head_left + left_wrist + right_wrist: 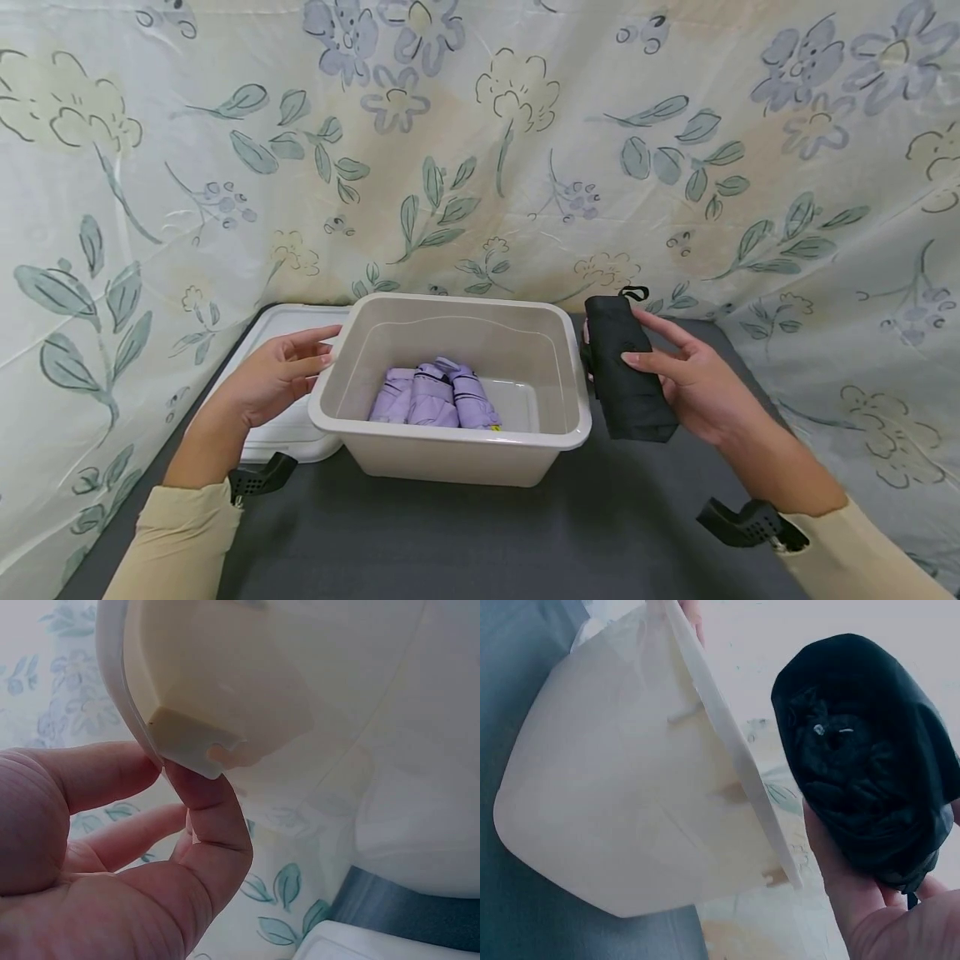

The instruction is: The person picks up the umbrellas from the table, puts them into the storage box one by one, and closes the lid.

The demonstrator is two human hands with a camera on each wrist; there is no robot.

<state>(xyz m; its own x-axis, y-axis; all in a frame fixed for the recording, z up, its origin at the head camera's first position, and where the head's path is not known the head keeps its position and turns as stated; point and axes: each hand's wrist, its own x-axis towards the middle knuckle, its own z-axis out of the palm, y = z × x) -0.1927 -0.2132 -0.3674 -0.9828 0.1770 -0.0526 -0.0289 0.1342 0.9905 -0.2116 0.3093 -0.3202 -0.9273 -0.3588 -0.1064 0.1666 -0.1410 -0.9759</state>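
Observation:
A beige plastic bin (461, 462) stands in the middle, tilted towards me in the head view. Three folded lilac umbrellas (433, 400) lie side by side in its left and middle part. At the bin's left end, my left hand (277, 379) pinches the rim, with a finger tucked under the edge in the left wrist view (214, 825). My right hand (697, 383) grips a folded black umbrella (628, 383) just right of the bin, fingers behind it and thumb in front. A small strap loop sticks out at its top. Bunched dark cloth shows at its end in the right wrist view.
A white lid (300, 321) lies on the dark grey table (465, 542), behind and left of the bin. Floral cloth (420, 192) hangs behind the table and along both sides. Black wrist mounts (750, 523) sit on both forearms.

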